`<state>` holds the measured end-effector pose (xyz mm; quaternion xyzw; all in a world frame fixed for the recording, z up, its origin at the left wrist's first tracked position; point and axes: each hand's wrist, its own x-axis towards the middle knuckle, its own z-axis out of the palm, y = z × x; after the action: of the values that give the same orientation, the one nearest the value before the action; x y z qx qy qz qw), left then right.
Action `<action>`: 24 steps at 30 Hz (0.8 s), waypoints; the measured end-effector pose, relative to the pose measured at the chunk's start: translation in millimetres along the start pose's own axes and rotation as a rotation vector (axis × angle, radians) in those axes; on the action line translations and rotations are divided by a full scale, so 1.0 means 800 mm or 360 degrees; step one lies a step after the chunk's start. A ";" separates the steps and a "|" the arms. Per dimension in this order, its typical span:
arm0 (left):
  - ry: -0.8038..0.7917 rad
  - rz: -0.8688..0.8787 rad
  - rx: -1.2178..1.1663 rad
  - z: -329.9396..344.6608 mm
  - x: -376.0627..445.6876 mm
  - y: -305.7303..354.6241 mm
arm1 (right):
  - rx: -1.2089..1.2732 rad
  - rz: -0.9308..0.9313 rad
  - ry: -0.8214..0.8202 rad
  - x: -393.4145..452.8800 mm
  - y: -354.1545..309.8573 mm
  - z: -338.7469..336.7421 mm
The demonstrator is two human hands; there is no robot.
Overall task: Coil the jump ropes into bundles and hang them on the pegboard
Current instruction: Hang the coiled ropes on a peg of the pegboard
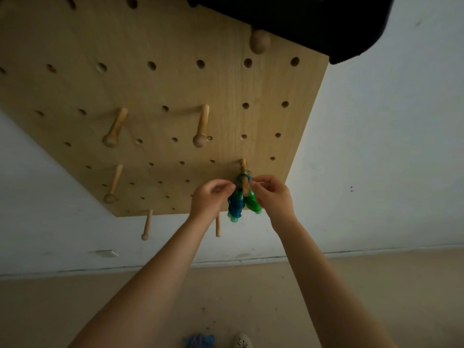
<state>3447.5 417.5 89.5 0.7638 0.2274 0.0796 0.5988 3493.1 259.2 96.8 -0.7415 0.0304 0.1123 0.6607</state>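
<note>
both bare forearms reach up from the bottom of the view toward the wooden pegboard (150, 91) on the white wall. left hand (209, 198) has its fingers curled, pinching the blue cord of the jump rope bundle (241, 200); right hand (273, 194) pinches the bundle's other side, fingertips together on it. the bundle, blue cord wound round green handles, hangs on a peg (243, 175) near the board's lower right corner, between the two hands. other pegs (202, 126) stick out bare to the left and above. a dark object (313, 23) juts over the board's top right. down on the floor lie a bluish bundle (200, 340) and a white shoe (243, 341).
</note>
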 end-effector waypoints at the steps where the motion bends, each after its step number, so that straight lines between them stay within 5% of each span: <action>1: -0.0018 0.0032 0.0068 -0.010 -0.012 -0.007 | -0.0049 -0.0051 0.0032 -0.017 0.005 -0.001; 9: -0.0256 0.0241 0.0790 -0.143 -0.160 -0.146 | -0.0793 -0.0229 -0.0067 -0.195 0.121 0.049; 17: -0.0287 -0.0165 0.0734 -0.246 -0.325 -0.351 | -0.1078 0.0026 -0.0413 -0.372 0.284 0.150; 24: -0.0368 -0.0509 0.0736 -0.252 -0.354 -0.526 | -0.1106 0.0306 -0.0526 -0.373 0.437 0.189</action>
<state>3011.5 544.8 -213.2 0.8384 0.2872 -0.1570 0.4359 3116.0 334.2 -197.0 -0.8867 -0.0469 0.2950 0.3528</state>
